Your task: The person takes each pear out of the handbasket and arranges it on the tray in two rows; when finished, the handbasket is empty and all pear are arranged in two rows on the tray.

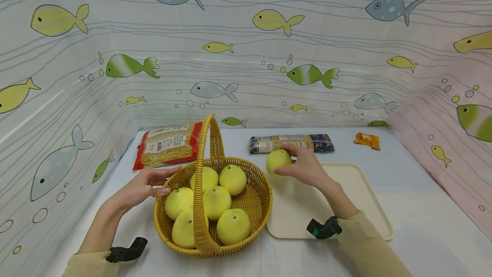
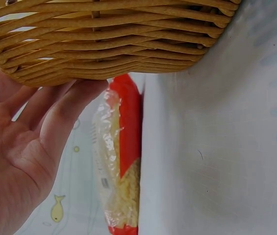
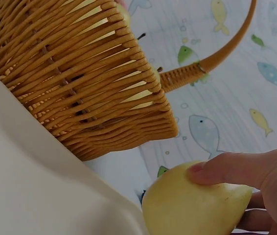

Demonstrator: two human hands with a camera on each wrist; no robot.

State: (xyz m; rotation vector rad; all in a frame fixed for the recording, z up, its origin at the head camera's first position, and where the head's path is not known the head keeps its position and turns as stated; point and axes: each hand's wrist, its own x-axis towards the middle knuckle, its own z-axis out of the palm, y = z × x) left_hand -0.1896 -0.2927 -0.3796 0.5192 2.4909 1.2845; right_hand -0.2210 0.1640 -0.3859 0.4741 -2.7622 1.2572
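A pale yellow pear [image 1: 278, 161], held at frame centre above the far left corner of a cream tray [image 1: 369, 200], sits just right of a wicker basket [image 1: 253, 202] holding six more.

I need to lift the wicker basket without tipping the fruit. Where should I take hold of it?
Take the basket by the top of its arched handle, coming from straight above. The handle stands upright across the middle, so a grip at its peak hangs the load level. The left hand rests on the near-left rim, which would tilt it.
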